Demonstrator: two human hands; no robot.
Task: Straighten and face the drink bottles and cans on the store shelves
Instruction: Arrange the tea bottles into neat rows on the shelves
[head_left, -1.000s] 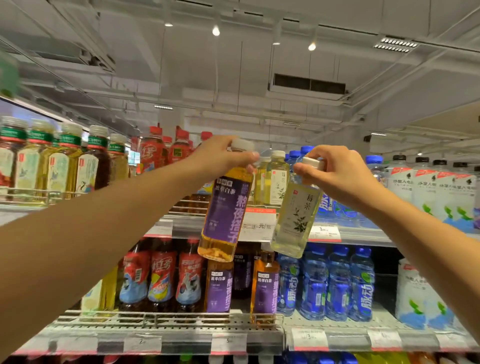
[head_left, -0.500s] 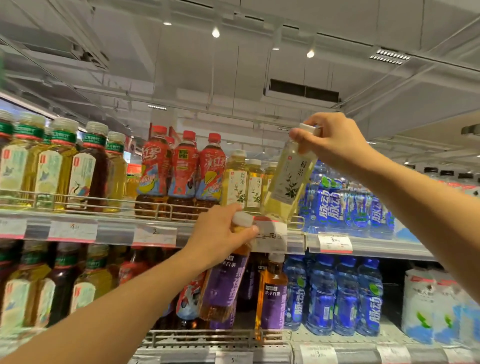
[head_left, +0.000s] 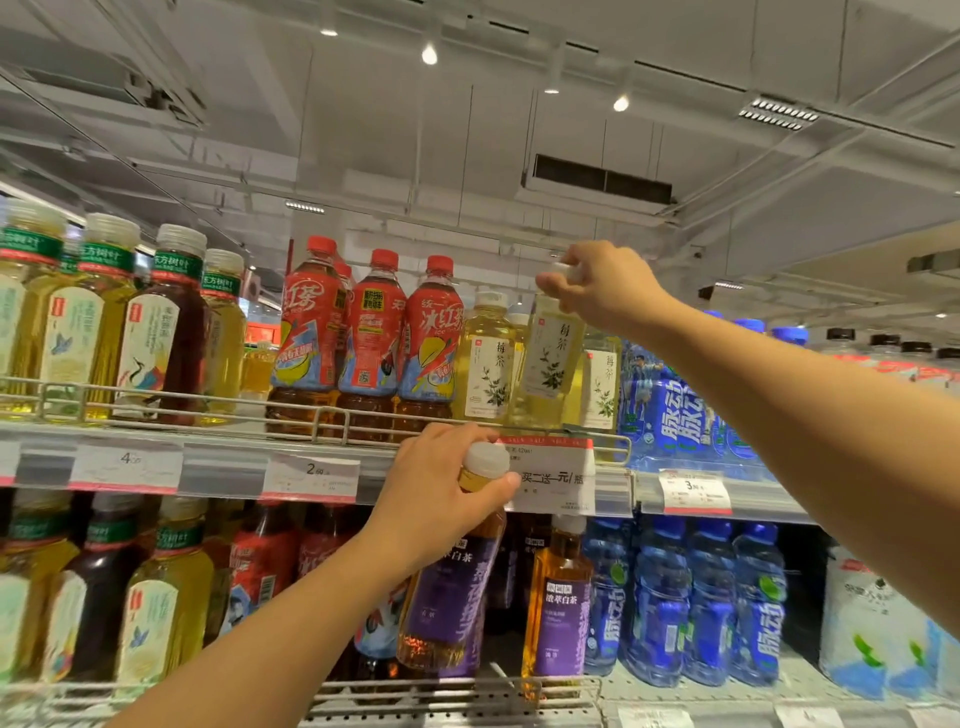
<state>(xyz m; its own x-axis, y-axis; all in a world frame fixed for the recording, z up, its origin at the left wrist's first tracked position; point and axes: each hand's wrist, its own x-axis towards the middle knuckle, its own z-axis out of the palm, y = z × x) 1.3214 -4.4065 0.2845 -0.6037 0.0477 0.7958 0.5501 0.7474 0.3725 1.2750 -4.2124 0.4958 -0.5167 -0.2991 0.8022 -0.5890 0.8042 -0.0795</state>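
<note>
Gripping the pale tea bottle (head_left: 550, 358) by its cap with your right hand (head_left: 605, 288) over the upper shelf (head_left: 218, 460), you are also pinching the purple-label bottle (head_left: 457, 587) neck in your left hand (head_left: 434, 493), likely needing each lowered upright, label forward.

White ceiling (head_left: 675, 41), spotlights (head_left: 429, 54), vent (head_left: 602, 179)

My right hand (head_left: 605, 291) pinches the cap of a pale tea bottle (head_left: 550, 358), tilted among its kind on the upper shelf (head_left: 223, 462). My left hand (head_left: 436, 493) grips a purple-labelled bottle (head_left: 457, 597) by the neck, tilted at the lower shelf.
</note>
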